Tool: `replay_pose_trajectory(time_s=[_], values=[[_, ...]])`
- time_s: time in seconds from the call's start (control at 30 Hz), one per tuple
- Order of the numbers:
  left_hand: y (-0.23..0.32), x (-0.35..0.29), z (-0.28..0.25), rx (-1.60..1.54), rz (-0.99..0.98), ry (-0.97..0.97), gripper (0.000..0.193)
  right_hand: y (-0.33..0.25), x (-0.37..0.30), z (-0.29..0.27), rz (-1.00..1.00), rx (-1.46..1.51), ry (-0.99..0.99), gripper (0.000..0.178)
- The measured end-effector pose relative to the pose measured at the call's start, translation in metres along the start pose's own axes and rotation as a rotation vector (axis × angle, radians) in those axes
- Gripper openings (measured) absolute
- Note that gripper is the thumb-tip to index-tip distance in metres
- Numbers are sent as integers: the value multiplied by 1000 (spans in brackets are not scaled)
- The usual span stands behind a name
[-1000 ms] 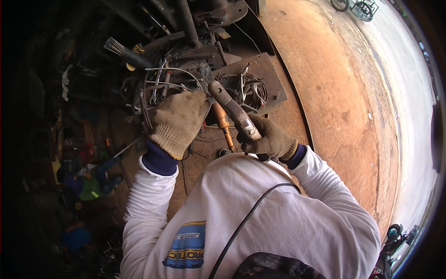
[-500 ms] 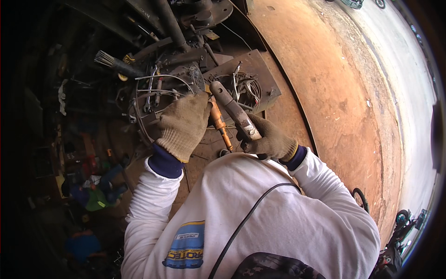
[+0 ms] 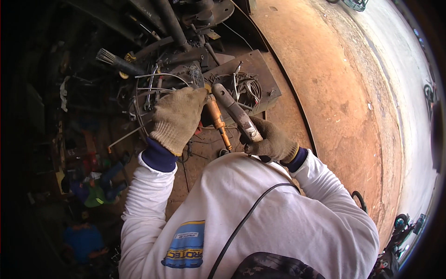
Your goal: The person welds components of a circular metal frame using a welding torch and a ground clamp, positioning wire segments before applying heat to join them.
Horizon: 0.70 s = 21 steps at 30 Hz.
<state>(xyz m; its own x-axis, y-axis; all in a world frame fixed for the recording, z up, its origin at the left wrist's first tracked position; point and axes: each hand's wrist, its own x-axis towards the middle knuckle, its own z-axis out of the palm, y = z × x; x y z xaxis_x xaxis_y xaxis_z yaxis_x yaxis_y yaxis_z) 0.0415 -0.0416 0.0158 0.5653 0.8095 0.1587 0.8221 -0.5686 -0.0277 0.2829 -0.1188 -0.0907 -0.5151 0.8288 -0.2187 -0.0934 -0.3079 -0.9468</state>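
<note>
My left hand (image 3: 179,118), in a brown knitted glove, is closed beside the upper end of an orange cylindrical tool (image 3: 215,114) with a narrower lower stem. Its fingertips are turned away, so what they hold, if anything, is hidden. My right hand (image 3: 274,142), gloved alike, is wrapped round the lower end of a worn grey-brown metal bar (image 3: 236,111). The bar slants up and left, and its rounded far end has a hole. Its upper part lies just right of the orange tool.
Beyond my hands stands a metal bench (image 3: 269,76) with a coil of wire (image 3: 251,89). Spanners (image 3: 151,88) and a wire brush (image 3: 116,62) lie left of it. A person (image 3: 95,188) is low at the left. A cable (image 3: 241,221) crosses my shirt.
My left hand has shifted slightly left and up, uncovering a little of the floor and a red thing beside the glove. My right hand and the bar stay almost in place.
</note>
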Motion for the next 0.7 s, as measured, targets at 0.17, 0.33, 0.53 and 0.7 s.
replay_pose_trajectory(time_s=[0.17,0.33,0.53,0.7], values=[[4,0,1,70,-30,-113,12,-3,2,-4,34,6,-40,82],[2,-1,4,88,0,-84,15,-5,1,-5,116,40,-65,84],[3,-1,1,148,18,-68,20,7,3,-5,31,20,-57,87],[4,-1,5,123,29,-4,18,1,1,-5,10,-60,-43,85]])
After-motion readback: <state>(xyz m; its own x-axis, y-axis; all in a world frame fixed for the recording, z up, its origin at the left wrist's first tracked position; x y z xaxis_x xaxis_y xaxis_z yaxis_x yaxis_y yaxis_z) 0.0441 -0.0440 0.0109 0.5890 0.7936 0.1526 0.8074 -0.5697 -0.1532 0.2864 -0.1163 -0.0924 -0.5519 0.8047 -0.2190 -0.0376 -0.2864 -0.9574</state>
